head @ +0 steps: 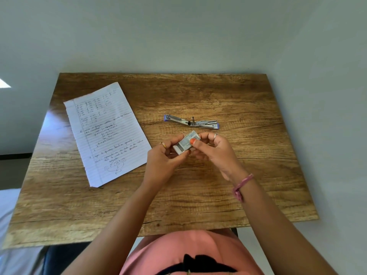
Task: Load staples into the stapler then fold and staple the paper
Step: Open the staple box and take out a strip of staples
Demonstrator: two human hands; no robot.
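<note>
Both hands hold one small box point(186, 144) over the table point(248, 175). The left hand point(165, 157) grips its near end; the right hand point(214, 151) pinches the top (thumb on the label). Past them lies the stapler point(191, 121), opened flat. The paper point(107, 133) rests at ten o'clock.

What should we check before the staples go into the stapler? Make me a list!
1. Stapler swung open flat on the table: ok.
2. Staple box held by both the left hand and the right hand: ok.
3. Box's inner tray slid out partway: ok.
4. Staples inside the box: cannot tell.
5. Stapler channel empty: cannot tell.
6. Paper lying flat, unfolded, left of the stapler and apart from it: ok.
</note>
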